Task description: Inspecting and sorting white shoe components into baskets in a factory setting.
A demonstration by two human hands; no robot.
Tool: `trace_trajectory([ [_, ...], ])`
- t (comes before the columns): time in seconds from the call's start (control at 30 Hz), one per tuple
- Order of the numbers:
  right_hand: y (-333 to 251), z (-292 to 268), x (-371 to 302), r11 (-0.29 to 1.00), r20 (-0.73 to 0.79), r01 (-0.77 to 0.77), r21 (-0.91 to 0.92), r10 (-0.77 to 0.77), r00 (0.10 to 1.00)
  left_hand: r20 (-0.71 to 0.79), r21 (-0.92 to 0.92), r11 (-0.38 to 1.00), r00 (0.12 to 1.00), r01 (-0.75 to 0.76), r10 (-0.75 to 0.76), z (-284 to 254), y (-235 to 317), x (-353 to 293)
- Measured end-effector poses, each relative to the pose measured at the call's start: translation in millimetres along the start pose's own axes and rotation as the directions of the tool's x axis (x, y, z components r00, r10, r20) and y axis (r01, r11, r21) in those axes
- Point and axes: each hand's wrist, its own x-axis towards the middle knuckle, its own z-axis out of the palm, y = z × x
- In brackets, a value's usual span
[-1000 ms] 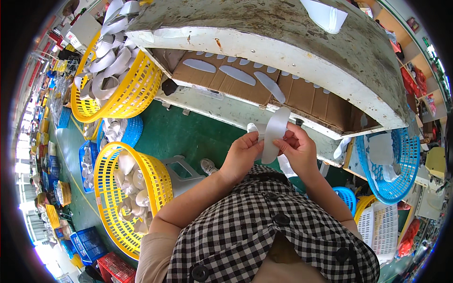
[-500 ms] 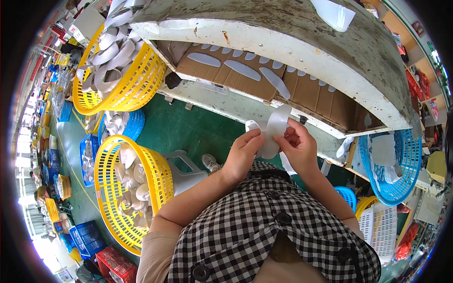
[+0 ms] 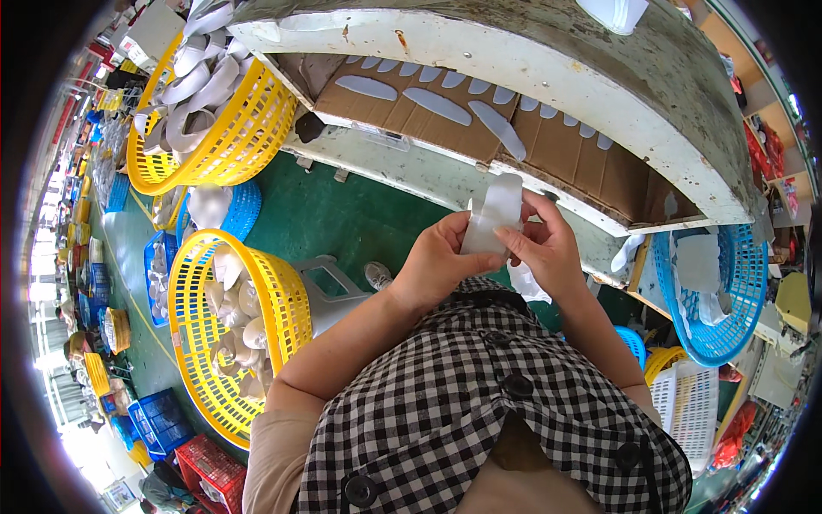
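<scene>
Between my two hands, in front of my body, is a curved white sheet piece [image 3: 497,210] with a smooth, slightly shiny face. My left hand [image 3: 445,257] grips its lower left side with thumb and fingers. On the right edge, my right hand [image 3: 544,244] pinches it, the thumb lying on the face. Below my right hand hangs another white piece [image 3: 528,283], partly hidden. Beyond my hands, flat white strips [image 3: 497,128] lie on brown cardboard [image 3: 565,163] inside the bench's open shelf.
A worn metal bench [image 3: 479,53] stands ahead, a white piece [image 3: 618,12] on its top. Yellow baskets [image 3: 300,295] of curved pale pieces stand at the left, near a grey stool [image 3: 330,291]. A blue basket [image 3: 728,334] hangs at the right with white scraps inside.
The white piece has turned more upright and looks less curled than before. My left hand has shifted slightly, its fingers closer along the lower edge.
</scene>
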Motion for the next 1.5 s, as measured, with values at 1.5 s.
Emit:
trace_trajectory([
  [1.5, -4.6, 33.6, 20.2, 0.787, 0.277, -0.520, 0.332, 0.445, 0.852, -0.134, 0.217, 0.974, 0.990, 0.071, -0.042, -16.5, -8.9, -34.0],
])
